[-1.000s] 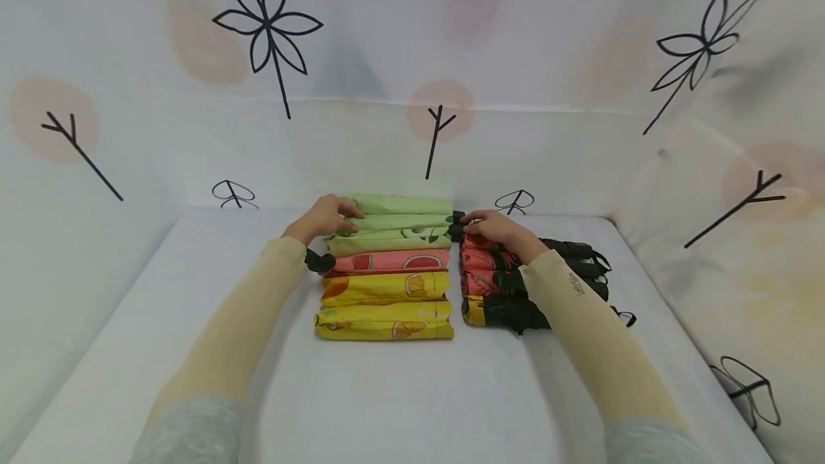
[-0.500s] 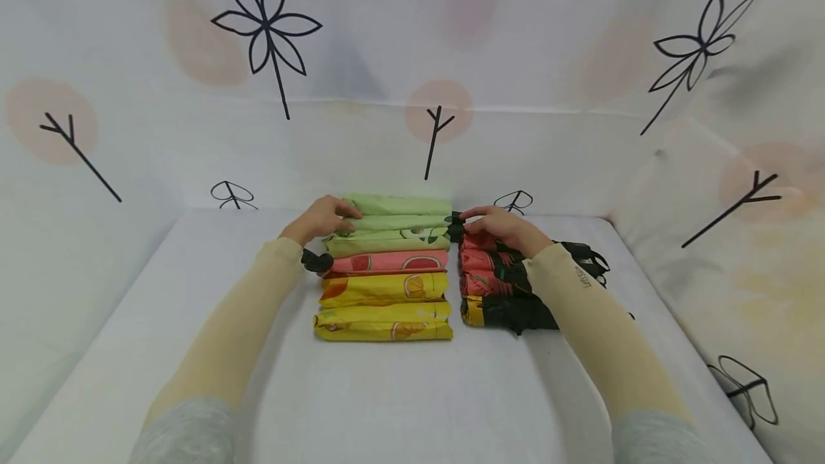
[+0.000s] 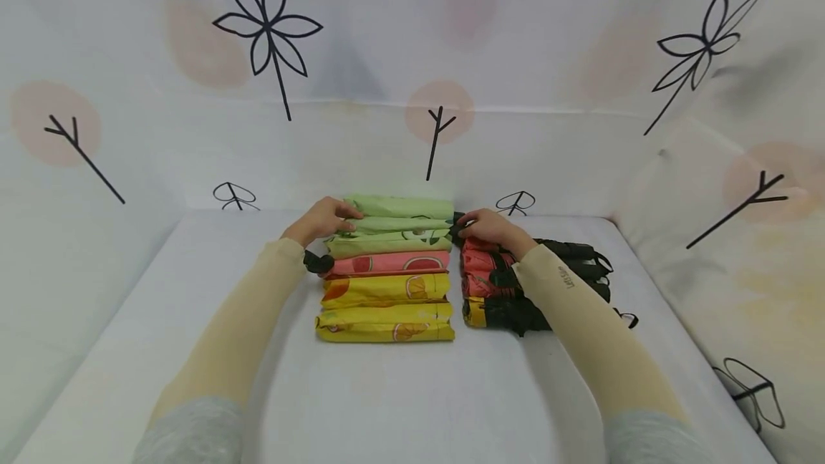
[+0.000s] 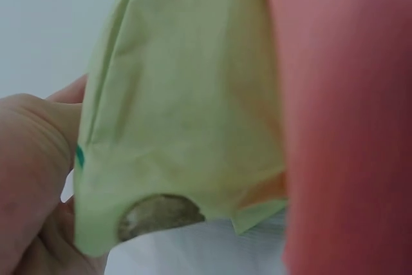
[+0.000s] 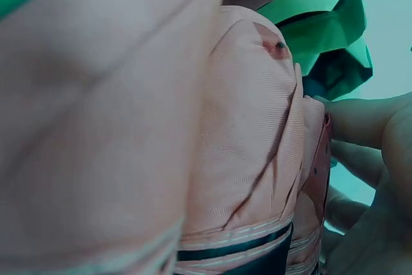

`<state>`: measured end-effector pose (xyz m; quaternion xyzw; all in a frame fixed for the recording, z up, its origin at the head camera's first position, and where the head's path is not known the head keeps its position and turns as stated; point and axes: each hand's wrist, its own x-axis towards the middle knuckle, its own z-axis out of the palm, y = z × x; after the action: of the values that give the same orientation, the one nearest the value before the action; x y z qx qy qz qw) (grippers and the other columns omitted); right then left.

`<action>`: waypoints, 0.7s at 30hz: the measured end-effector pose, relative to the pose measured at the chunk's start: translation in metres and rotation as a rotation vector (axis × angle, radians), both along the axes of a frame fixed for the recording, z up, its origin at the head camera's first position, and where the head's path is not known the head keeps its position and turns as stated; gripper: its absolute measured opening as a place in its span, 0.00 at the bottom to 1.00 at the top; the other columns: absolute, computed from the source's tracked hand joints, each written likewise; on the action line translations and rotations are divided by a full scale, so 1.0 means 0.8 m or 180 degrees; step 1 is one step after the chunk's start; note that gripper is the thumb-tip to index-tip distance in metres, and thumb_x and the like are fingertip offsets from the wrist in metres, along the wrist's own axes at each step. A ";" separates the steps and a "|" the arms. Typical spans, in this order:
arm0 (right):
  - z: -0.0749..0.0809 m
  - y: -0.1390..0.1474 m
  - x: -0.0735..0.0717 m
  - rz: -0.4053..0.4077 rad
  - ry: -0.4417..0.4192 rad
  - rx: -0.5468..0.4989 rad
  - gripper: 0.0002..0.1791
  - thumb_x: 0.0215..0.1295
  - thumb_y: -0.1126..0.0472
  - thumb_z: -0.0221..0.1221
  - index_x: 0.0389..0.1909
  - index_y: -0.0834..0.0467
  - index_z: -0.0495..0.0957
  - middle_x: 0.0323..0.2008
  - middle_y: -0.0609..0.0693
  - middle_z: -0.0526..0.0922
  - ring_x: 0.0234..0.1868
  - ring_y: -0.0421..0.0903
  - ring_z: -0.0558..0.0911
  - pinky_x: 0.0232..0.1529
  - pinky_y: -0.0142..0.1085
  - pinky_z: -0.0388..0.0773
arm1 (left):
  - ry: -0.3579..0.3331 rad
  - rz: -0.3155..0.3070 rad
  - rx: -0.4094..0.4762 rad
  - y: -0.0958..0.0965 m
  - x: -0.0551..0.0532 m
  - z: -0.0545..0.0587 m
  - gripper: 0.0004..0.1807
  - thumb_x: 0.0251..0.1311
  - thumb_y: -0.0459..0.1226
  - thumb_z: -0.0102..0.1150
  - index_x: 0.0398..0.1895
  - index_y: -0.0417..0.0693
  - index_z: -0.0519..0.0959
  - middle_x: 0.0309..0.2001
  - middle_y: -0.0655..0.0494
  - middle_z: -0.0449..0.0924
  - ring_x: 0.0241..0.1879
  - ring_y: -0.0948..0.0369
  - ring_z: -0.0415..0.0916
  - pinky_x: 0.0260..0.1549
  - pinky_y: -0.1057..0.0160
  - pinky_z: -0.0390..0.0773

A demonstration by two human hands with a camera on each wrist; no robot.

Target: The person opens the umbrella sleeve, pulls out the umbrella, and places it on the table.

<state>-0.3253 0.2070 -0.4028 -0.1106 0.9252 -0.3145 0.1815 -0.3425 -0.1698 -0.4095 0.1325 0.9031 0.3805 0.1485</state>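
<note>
In the head view a column of folded fabric bundles lies on the white table. Light green avocado-print bundles (image 3: 399, 207) are at the back, a pink watermelon-print bundle (image 3: 419, 262) is in the middle and yellow orange-print bundles (image 3: 380, 324) are in front. My left hand (image 3: 320, 219) pinches the left end of a green bundle; the left wrist view shows thumb and fingers against its edge. My right hand (image 3: 493, 226) pinches at the black right end of that green bundle (image 5: 341, 37), over the red bundles (image 3: 475, 261). Its fingertips are partly hidden behind a red bundle.
Red-and-black bundles stand in a second column right of the first, with black straps (image 3: 602, 263) at their right ends. A yellow-and-black bundle (image 3: 503, 312) lies at its front. The white cloth wall (image 3: 361, 149) rises right behind the table.
The left hand stays in place. The right hand shifts a little left, its fingertips moving slightly over the black end. The bundles have hardly moved.
</note>
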 end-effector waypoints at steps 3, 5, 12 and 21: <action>0.000 -0.003 -0.001 0.0013 0.0004 0.0050 0.27 0.70 0.57 0.59 0.67 0.62 0.72 0.70 0.66 0.64 0.68 0.62 0.66 0.65 0.55 0.65 | -0.0034 0.0026 0.0014 -0.001 0.000 -0.001 0.17 0.67 0.35 0.63 0.58 0.50 0.82 0.65 0.47 0.72 0.66 0.47 0.66 0.63 0.46 0.68; 0.001 -0.003 -0.002 -0.0047 -0.0122 -0.0073 0.28 0.69 0.58 0.60 0.68 0.62 0.71 0.70 0.65 0.65 0.64 0.62 0.70 0.63 0.53 0.68 | -0.0050 0.0021 0.0039 -0.002 0.001 -0.001 0.18 0.67 0.35 0.63 0.59 0.49 0.82 0.65 0.46 0.72 0.66 0.46 0.65 0.63 0.45 0.68; 0.008 0.006 -0.005 -0.0342 -0.0534 -0.0656 0.29 0.69 0.61 0.61 0.69 0.62 0.68 0.56 0.63 0.77 0.37 0.48 0.76 0.38 0.39 0.74 | -0.0042 -0.0034 0.0133 -0.002 0.000 0.001 0.21 0.64 0.37 0.67 0.60 0.49 0.81 0.66 0.46 0.71 0.67 0.46 0.64 0.64 0.44 0.66; 0.012 0.005 -0.005 -0.0288 -0.0602 -0.0816 0.35 0.67 0.64 0.63 0.72 0.65 0.63 0.68 0.67 0.65 0.58 0.56 0.73 0.54 0.46 0.74 | -0.0120 0.0004 0.0255 -0.005 -0.006 -0.004 0.21 0.62 0.36 0.68 0.59 0.48 0.81 0.64 0.48 0.74 0.68 0.47 0.64 0.65 0.45 0.65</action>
<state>-0.3291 0.2113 -0.3931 -0.0610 0.8603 -0.4468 0.2378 -0.3470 -0.1738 -0.4127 0.1307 0.8843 0.4188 0.1598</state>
